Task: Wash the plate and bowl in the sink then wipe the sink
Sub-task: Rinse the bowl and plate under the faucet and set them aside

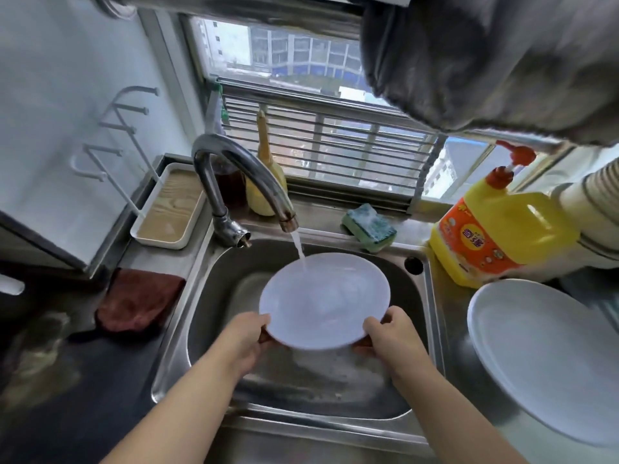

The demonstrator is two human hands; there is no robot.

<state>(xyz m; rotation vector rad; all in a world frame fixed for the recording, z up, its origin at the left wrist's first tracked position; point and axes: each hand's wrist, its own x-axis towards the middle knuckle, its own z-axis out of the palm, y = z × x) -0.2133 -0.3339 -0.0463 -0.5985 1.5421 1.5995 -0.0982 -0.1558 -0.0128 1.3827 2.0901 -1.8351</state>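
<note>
Two white dishes in the head view: one plate [324,300] held over the sink [432,303], a second larger dish [549,360] on the counter right of the sink. Two hands: left hand [246,339] and right hand [393,336] each pinch the plate's near rim, thumb on top, fingers curled beneath. One faucet [234,169] behind the sink runs water onto the plate's far edge. One green sponge [368,226] on the sink's back ledge. One brown cloth [140,301] left of the sink. One yellow detergent bottle [495,229], right of the sink, its label writing unreadable.
</note>
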